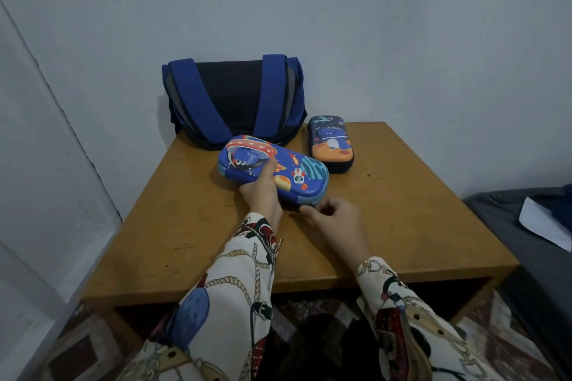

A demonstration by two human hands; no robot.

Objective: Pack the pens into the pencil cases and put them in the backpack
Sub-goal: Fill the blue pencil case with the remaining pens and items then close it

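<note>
A blue pencil case [297, 168] with a flying-saucer print lies closed in the middle of the wooden table [402, 213]. My left hand [261, 192] grips its near long edge, thumb on the lid. My right hand [332, 215] pinches at the case's near right corner, where the zipper runs. A second, darker pencil case [331, 142] with a dinosaur print lies closed behind it to the right. The blue and black backpack [235, 102] stands at the table's back edge against the wall, straps facing me. No pens are in view.
The table stands in a corner, with a white wall behind and a white panel [46, 164] on the left. A dark bed or seat with a white sheet of paper [544, 223] is at the right. Patterned carpet [510, 343] lies below.
</note>
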